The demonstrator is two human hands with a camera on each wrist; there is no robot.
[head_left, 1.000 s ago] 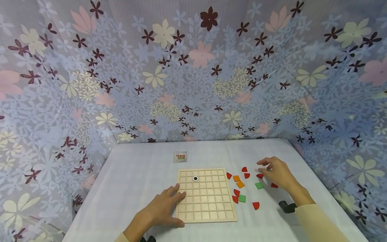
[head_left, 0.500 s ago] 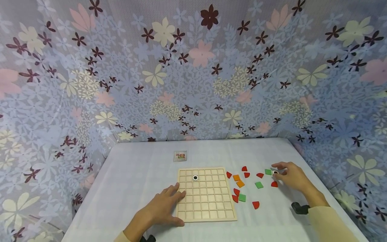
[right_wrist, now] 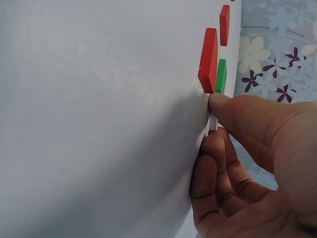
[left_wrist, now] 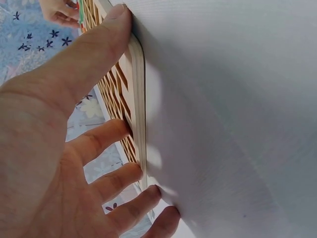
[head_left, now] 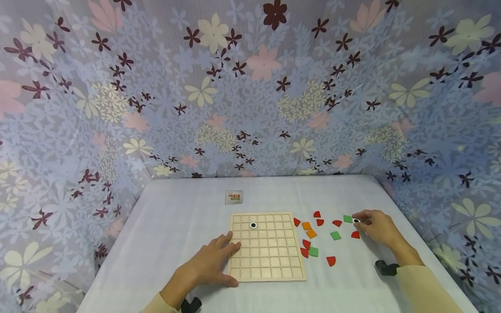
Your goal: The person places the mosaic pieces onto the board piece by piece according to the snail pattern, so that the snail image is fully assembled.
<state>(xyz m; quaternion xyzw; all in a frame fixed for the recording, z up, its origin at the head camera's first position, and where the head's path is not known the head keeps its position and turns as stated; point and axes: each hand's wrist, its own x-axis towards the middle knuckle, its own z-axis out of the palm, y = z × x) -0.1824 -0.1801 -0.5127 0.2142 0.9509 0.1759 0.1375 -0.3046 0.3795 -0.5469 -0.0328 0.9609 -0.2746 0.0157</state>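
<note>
Right hand [head_left: 377,227] pinched eye tile [head_left: 355,221], far right; sloppy lift could've bumped green tile [head_left: 347,219]. Left hand [head_left: 209,264], fingers apart, touched board [head_left: 266,250] left edge.

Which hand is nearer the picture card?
Left. The left hand touches the board in front of the card; the right hand is farther off, to the card's right.

Wooden board [head_left: 270,278] and white tile [head_left: 355,221]

The pale board lies flat on the table [head_left: 156,226], divided into square cells by raised strips; the left hand [head_left: 209,263] touches its left edge. The tile, marked with a black dot, is pinched by the right hand [head_left: 377,226], well right of the board, just beside a green square [head_left: 347,219].
</note>
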